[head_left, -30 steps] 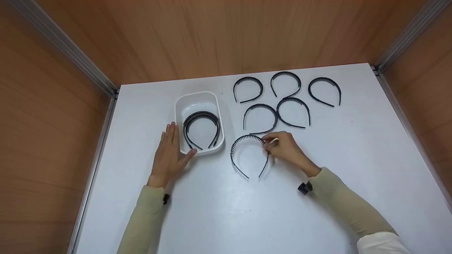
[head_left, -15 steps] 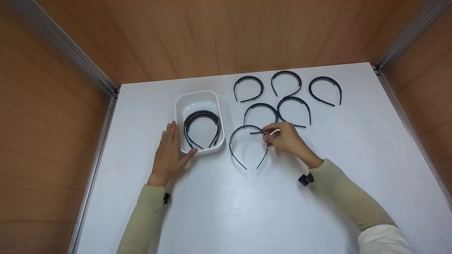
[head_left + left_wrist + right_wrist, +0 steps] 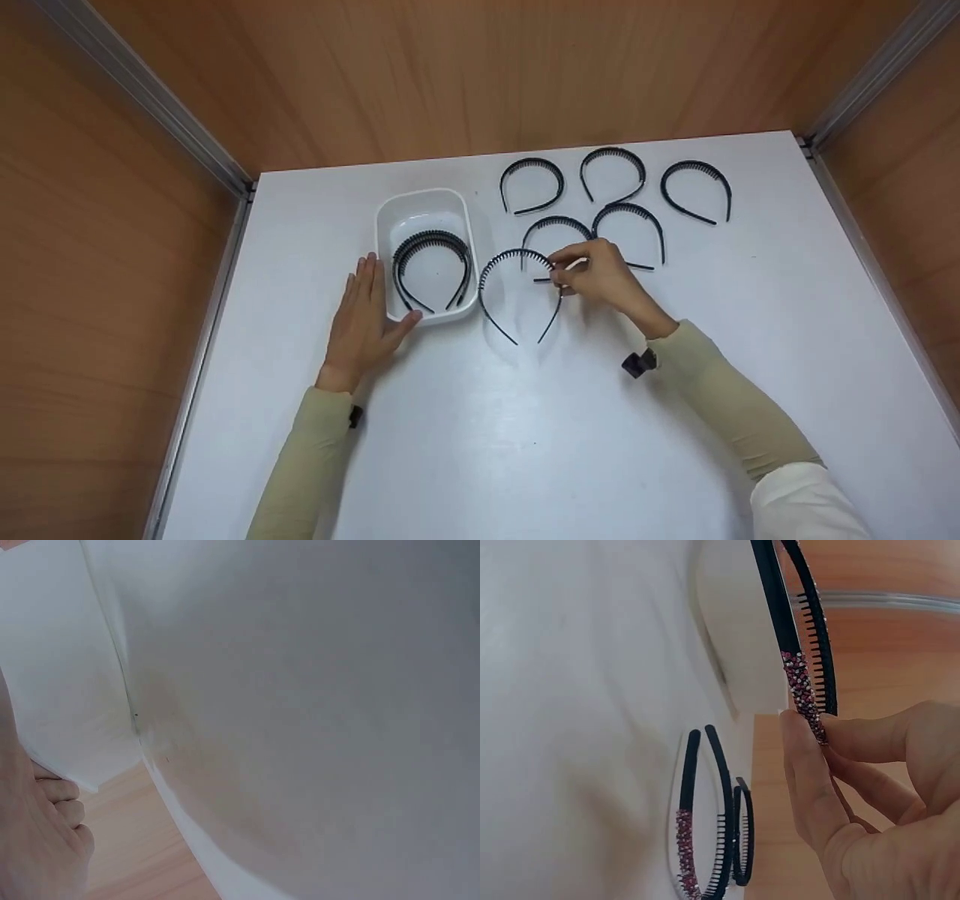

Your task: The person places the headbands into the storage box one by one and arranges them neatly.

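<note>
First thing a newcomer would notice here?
Probably the black headband pinched in the right hand, just right of the white tray, its glitter vivid in the right wrist view. Next, the tray itself, with headbands bunched inside and the left hand against its left side. Then five loose headbands toward the table's far edge.

1 glittery black toothed headband (image 3: 801,682) is held aloft.
</note>
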A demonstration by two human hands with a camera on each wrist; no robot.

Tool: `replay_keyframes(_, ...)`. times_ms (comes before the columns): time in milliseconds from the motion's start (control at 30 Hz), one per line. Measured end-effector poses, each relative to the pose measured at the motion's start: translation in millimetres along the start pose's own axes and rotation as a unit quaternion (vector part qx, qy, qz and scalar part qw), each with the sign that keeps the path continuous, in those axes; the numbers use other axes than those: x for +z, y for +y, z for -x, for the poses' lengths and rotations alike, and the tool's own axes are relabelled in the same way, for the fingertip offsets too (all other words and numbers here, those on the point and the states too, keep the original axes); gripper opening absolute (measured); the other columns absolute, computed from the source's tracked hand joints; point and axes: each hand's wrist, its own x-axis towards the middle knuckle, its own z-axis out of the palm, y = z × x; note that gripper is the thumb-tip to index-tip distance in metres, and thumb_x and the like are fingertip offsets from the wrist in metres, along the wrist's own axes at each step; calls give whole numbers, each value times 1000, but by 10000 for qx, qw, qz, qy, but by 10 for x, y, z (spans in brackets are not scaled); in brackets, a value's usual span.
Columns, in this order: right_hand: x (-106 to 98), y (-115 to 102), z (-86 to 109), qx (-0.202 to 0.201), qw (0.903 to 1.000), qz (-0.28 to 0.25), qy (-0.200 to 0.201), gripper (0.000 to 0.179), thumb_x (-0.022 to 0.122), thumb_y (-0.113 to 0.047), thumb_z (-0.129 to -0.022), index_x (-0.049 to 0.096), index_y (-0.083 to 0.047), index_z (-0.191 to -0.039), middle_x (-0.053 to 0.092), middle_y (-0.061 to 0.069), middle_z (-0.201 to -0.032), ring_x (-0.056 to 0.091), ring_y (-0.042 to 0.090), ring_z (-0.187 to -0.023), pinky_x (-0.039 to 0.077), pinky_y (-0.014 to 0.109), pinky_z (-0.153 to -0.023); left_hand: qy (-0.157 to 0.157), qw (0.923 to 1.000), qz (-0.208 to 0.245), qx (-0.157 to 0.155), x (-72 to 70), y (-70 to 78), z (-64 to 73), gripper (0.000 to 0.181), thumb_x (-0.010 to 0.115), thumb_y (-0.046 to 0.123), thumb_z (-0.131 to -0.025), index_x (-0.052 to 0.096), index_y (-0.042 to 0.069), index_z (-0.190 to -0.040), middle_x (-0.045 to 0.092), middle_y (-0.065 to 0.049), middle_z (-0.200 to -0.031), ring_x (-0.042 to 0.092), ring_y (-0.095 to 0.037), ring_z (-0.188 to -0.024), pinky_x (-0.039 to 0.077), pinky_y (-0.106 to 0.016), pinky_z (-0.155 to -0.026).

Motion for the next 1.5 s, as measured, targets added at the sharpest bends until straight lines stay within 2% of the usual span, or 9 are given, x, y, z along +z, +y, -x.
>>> replay_keyframes(33,1,-16,-15,14,10000,5,-7,27,73,3,-96,77,4,-122,74,21,-111,80,28,-90,68,32,-76,-3,10000,6,3,-1,0,-2,108,58,65,-102,12,-6,-168,11,-25,-178,9,-36,-167,8,-46,-138)
replay_keyframes(267,25,-137,-80,-166,9998,67,-56,27,74,4,-95,77,7,-122,72,21,-110,78,40,-98,68,33,-75,-26,10000,-25,-36,-10,8,-4,109,58,67,-101,13,-6,-168,11,-24,-178,9,-36,-167,9,-46,-138)
replay_keyframes(533,52,-257,-163,-332,9993,181,-63,25,74,2,-94,79,5,-119,73,20,-107,78,29,-90,68,46,-80,-34,9999,-97,-94,8,1,-3,108,56,69,-101,12,-4,-169,13,-23,-178,8,-33,-168,8,-43,-138)
replay_keyframes(600,60,-285,-189,-384,9987,331,-45,24,75,0,-94,80,4,-117,74,19,-106,78,24,-85,69,42,-78,-21,9999,-68,-88,13,0,-2,108,57,68,-101,12,-3,-169,12,-23,-178,8,-34,-168,8,-43,-138)
replay_keyframes(733,81,-311,-234,-498,9971,577,7,24,74,-1,-94,80,5,-116,76,18,-104,76,13,-76,64,24,-68,50,10000,-26,-41,21,1,3,109,58,68,-101,13,-4,-169,13,-23,-178,10,-35,-167,10,-45,-137)
replay_keyframes(800,92,-319,-244,-479,9973,548,19,24,73,0,-94,79,5,-116,77,18,-103,76,12,-74,63,22,-67,95,10000,-12,-16,23,2,6,109,58,68,-100,14,-4,-169,14,-23,-178,12,-36,-167,11,-47,-137)
replay_keyframes(1133,128,-360,-299,-322,9990,293,25,22,72,-1,-97,80,1,-118,74,16,-107,78,19,-81,67,28,-73,184,9998,31,29,17,-13,8,109,58,68,-100,15,-5,-169,15,-24,-177,13,-37,-167,13,-49,-137)
replay_keyframes(1333,163,-415,-324,-510,9983,271,1,23,71,0,-97,79,3,-118,75,18,-108,78,21,-85,67,29,-73,210,9998,37,37,8,-3,-1,109,60,67,-100,17,-6,-168,16,-24,-177,13,-37,-167,12,-48,-137)
replay_keyframes(1500,194,-454,-346,-618,9974,382,-23,23,71,-1,-97,80,1,-119,76,19,-110,79,32,-92,68,32,-74,65,10000,31,-47,-2,6,1,108,58,67,-101,14,-5,-169,13,-24,-178,9,-35,-167,9,-45,-138)
